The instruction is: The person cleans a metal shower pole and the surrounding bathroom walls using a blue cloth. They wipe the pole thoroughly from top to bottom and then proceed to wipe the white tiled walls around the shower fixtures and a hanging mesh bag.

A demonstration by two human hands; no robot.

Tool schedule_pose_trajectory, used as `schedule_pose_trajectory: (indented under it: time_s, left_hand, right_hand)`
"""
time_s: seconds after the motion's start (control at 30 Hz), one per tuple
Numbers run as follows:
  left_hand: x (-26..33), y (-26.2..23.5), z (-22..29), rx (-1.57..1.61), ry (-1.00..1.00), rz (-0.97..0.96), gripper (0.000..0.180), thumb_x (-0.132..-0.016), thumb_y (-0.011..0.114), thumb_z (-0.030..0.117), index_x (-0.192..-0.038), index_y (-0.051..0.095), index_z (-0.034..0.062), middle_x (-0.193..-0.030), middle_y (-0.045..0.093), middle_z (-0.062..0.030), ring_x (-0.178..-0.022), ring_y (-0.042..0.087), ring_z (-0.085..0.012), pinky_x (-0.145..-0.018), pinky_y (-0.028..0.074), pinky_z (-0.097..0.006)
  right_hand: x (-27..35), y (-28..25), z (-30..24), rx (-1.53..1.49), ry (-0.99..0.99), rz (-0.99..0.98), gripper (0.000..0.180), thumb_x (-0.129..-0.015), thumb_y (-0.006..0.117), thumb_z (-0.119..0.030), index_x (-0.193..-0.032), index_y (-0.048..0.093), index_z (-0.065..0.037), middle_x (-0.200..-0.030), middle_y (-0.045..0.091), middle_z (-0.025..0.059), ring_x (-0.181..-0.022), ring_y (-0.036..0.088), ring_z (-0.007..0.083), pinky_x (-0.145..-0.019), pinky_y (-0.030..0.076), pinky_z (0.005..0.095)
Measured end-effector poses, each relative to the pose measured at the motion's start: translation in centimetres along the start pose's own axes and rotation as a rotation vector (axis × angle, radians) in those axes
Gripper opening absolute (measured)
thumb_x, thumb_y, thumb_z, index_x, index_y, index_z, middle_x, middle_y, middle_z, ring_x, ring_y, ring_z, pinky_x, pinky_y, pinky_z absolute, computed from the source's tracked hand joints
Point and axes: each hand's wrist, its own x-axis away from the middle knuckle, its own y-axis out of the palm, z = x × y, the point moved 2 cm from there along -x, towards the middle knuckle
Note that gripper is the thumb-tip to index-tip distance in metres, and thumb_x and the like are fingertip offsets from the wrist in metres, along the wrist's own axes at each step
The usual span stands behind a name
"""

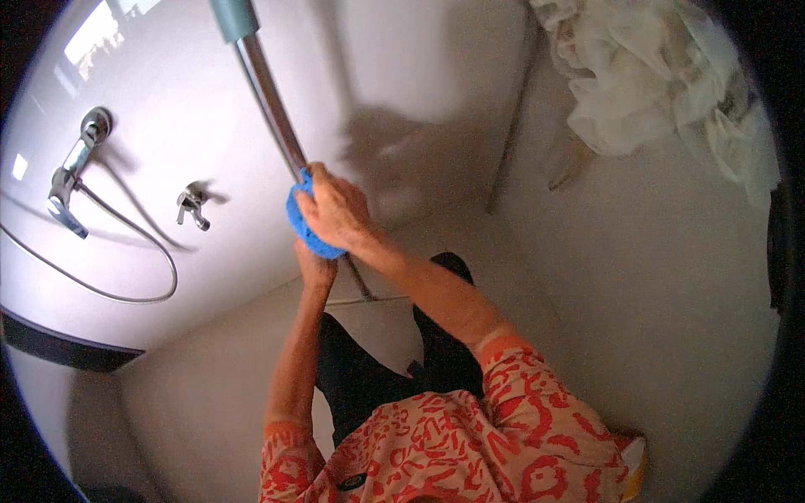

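Note:
A long metal pole (270, 102) with a grey-green grip (235, 18) at its top slants down in front of me. Its lower end meets a thin pale crossbar (381, 299) at floor level, like a floor squeegee or flat mop. My right hand (337, 208) is closed round the pole with a blue sponge (300, 220) pressed against the metal. Just below it, my left hand (315, 267) grips the pole's lower part. The sponge and my right hand hide most of the left fingers.
On the left wall are a chrome shower mixer (77, 159) with a looping hose (172, 277) and a small tap (194, 205). A dark corner shelf (71, 344) juts out lower left. Crumpled whitish sheer plastic or fabric (646, 80) hangs upper right.

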Motion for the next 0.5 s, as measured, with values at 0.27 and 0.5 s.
schedule_pose_trajectory:
  time_s: [0.27, 0.5]
  left_hand:
    - [-4.3, 13.8, 1.1, 0.036, 0.152, -0.300, 0.029, -0.087, 0.049, 0.003, -0.115, 0.047, 0.0035, -0.100, 0.056, -0.0054, -0.085, 0.053, -0.0109, -0.073, 0.046, -0.027]
    - [-5.0, 21.3, 0.6, 0.114, -0.009, -0.400, 0.037, -0.084, 0.052, 0.002, -0.121, 0.044, 0.0018, -0.108, 0.053, -0.0121, -0.085, 0.056, -0.0160, -0.075, 0.046, -0.029]
  right_hand:
    - [-2.6, -11.7, 7.8, 0.054, 0.063, 0.166, 0.028, -0.085, 0.053, -0.024, -0.099, 0.050, 0.000, -0.073, 0.057, 0.0160, -0.066, 0.059, 0.0276, -0.061, 0.047, 0.0411]
    - [-4.6, -18.2, 16.7, 0.133, 0.003, 0.241, 0.032, -0.084, 0.055, -0.026, -0.100, 0.052, 0.002, -0.087, 0.060, 0.0229, -0.081, 0.060, 0.0369, -0.074, 0.045, 0.0428]
